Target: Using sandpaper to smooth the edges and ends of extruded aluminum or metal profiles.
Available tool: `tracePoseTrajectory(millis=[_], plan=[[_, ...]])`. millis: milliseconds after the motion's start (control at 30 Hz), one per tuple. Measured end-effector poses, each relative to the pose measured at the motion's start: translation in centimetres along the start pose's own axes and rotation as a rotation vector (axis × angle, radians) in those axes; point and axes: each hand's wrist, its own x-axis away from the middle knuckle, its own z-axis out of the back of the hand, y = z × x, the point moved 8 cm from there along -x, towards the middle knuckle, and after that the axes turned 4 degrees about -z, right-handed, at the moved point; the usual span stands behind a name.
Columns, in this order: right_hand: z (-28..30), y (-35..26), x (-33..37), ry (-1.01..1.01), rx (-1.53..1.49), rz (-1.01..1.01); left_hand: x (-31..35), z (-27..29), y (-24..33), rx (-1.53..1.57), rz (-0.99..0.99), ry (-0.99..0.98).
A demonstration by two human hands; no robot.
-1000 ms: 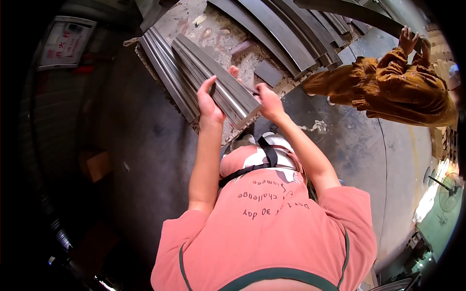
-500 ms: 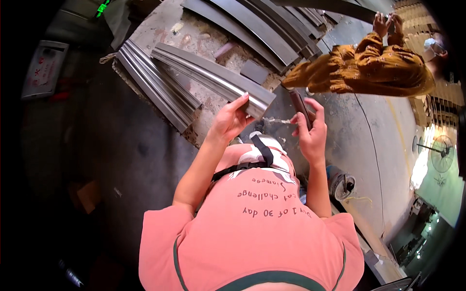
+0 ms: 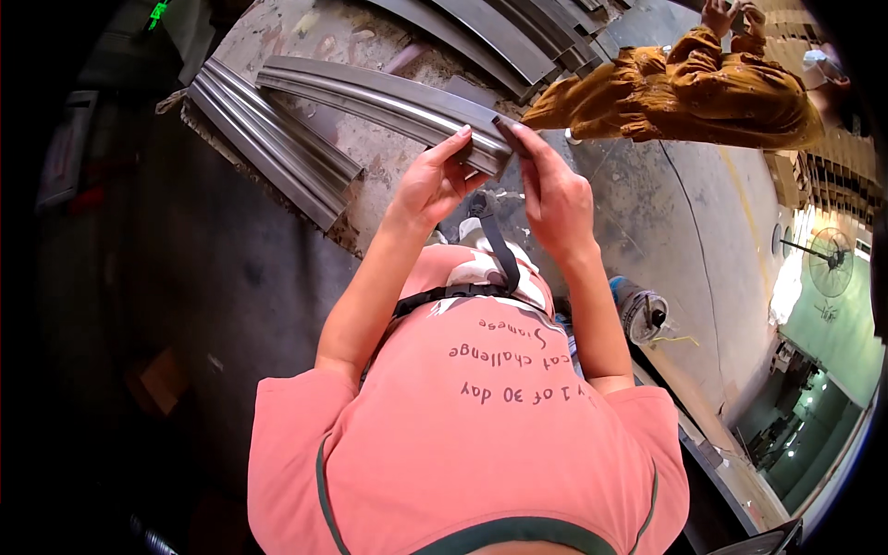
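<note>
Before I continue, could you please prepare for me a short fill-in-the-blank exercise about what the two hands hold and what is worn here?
1. The ____ hand holds a dark brown bar.
2. The left hand has its ____ on top of the curved metal profile.
3. The waist strap is ____ in colour.

Missing words: right; thumb; black.

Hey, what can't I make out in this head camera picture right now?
All in the head view:
Left hand: parts of its fingers, hidden under the strip.
Block: its near end, covered by the right hand.
Block against strip: whether they touch, since they overlap from this angle.
Panels: far ends, cut off by the top edge.
Co-worker's hands: what they hold, cut off there too.
Brown box: details, lost in shadow.
</note>
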Motion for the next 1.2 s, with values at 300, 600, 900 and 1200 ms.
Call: tracePoseTrajectory(millis=[300,600,900,1200], plan=[[0.1,0.1,0.6,-0.103,-0.024,0.065,0.4,0.4,-0.2,0.005,-0.014,0.022],[0.7,-1.6,-0.9,-0.162,0.009,0.143,0.8,0.9,-0.1,0.043,0.001,-0.014],[0.8,-1.4,-1.4,-0.134,0.069,0.053,0.9,-0.2,0.0,0.11,-0.019,-0.089],[1.1,-2.6,-2.5,-0.044,0.061,0.149,0.5,0.1,0.2,0.076,-0.037,0.026]])
